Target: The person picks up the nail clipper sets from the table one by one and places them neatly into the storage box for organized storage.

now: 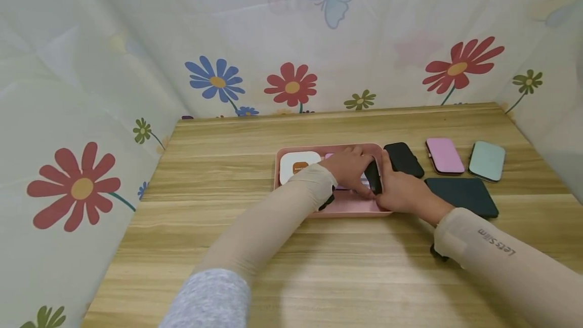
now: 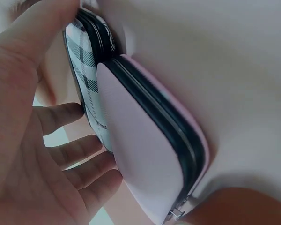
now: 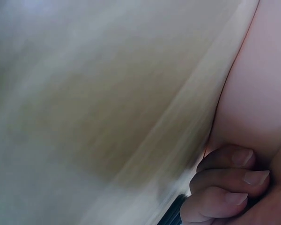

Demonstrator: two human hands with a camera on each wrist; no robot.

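While both hands are working at the right end of the rounded pink rectangular tray (image 1: 348,207), the black-and-white plaid case with dark edging (image 2: 86,77) is standing tilted there between them. Tray is sitting mid-surface (image 1: 227,166), well short of the far edge.

Key relation: plaid case is lying just right of the left hand (image 1: 348,168), its long axis apparently running from near to far edge of the surface, across the tray. Right hand (image 1: 407,192) is closing in its other side; neither looks clearly nearer.

Left hand: thumb and fingers part-spread, bracketing the plaid case, apparently pinching it lightly. Right hand: several fingers curling in at the tray's end; can't tell whether they're gripping tray wall or case.

Pale pink case with dark edging (image 2: 143,140) is touching the plaid one; white rounded box with brown label (image 1: 291,161) is filling the tray's left end. Black rectangular case (image 1: 403,160) is lying just outside, toward the surface's right edge.
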